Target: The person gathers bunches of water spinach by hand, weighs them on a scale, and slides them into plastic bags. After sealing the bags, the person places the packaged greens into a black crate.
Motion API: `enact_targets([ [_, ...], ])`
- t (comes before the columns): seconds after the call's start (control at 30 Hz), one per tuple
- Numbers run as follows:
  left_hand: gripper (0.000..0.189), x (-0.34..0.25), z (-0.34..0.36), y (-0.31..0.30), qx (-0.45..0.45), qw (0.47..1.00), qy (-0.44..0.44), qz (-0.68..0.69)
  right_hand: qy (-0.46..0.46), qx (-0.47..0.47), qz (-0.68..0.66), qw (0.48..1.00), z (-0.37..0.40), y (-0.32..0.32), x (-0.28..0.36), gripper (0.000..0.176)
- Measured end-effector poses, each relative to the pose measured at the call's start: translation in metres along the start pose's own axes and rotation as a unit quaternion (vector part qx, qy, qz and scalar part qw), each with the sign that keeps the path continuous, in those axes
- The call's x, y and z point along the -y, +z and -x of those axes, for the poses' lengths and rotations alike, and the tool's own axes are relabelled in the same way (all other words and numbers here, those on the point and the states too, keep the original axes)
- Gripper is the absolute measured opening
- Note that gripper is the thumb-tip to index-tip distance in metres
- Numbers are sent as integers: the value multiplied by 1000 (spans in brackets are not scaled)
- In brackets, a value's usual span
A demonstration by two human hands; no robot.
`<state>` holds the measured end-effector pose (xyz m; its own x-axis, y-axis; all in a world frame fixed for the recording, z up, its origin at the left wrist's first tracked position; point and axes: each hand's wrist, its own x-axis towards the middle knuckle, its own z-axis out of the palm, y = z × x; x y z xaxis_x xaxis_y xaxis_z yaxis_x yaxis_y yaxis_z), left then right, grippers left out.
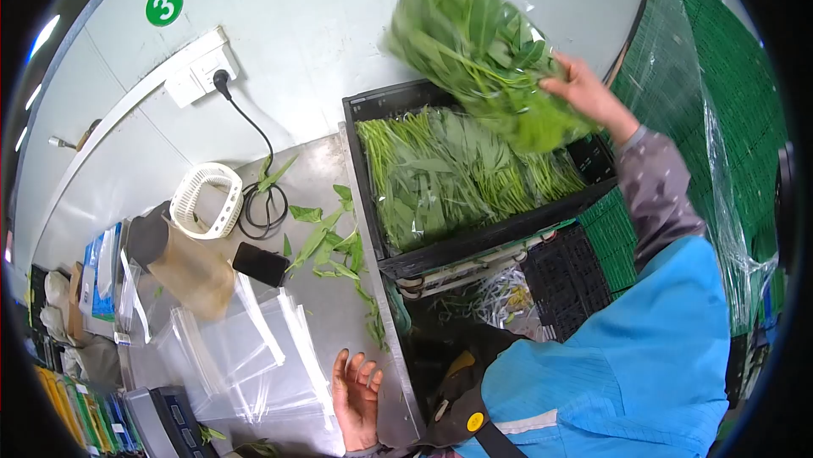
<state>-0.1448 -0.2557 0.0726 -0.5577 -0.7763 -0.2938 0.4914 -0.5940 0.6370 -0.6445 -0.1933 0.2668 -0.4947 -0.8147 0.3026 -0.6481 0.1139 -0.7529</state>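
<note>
My right hand (591, 98) grips one end of a clear plastic bag of leafy greens (474, 51), held tilted above a black crate (474, 248). Inside the crate lie several bagged bunches of leafy greens (432, 178), stems and leaves showing through the film. My left hand (357, 399) rests palm up by the edge of the metal table (326, 157), fingers loosely curled and apart, with nothing in it. Close beside it is a stack of clear plastic bags (246, 356).
Loose leaves (326, 242), a black phone (261, 264) and a white plastic basket (207, 199) are on the table. A black cord (254, 127) runs down from the wall socket (201, 77). Below the crate stands another black crate (567, 280); green netting (720, 77) hangs at right.
</note>
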Motion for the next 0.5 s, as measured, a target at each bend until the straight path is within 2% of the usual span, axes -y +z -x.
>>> enact_targets([
  [0.03,50,1,1,-2,-25,1000,-4,7,-3,55,18,998,-11,-18,7,32],
  [0.07,56,1,3,-4,-50,999,-8,14,-7,117,170,979,-25,-37,19,34],
  [0.1,56,2,3,-7,-52,998,-5,18,-12,174,317,932,-38,-49,27,35],
  [0.13,55,4,4,-10,-63,998,-4,22,-107,164,423,885,-47,-48,23,33],
  [0.17,54,5,4,-12,-74,997,-3,26,-110,166,423,884,-55,-39,18,33],
  [0.23,53,6,4,-15,-83,996,-1,28,-95,291,606,734,-74,-6,9,24],
  [0.3,53,8,5,-19,-94,995,2,31,-107,318,662,671,-80,52,-21,14],
  [0.37,49,9,5,-23,-96,995,-3,23,-292,270,625,671,-81,98,-60,10],
  [0.43,50,8,7,-25,-110,994,-5,20,-385,162,577,702,-84,145,-86,10],
  [0.5,51,7,12,-27,-136,991,1,21,-408,135,548,718,-83,172,-92,13],
])
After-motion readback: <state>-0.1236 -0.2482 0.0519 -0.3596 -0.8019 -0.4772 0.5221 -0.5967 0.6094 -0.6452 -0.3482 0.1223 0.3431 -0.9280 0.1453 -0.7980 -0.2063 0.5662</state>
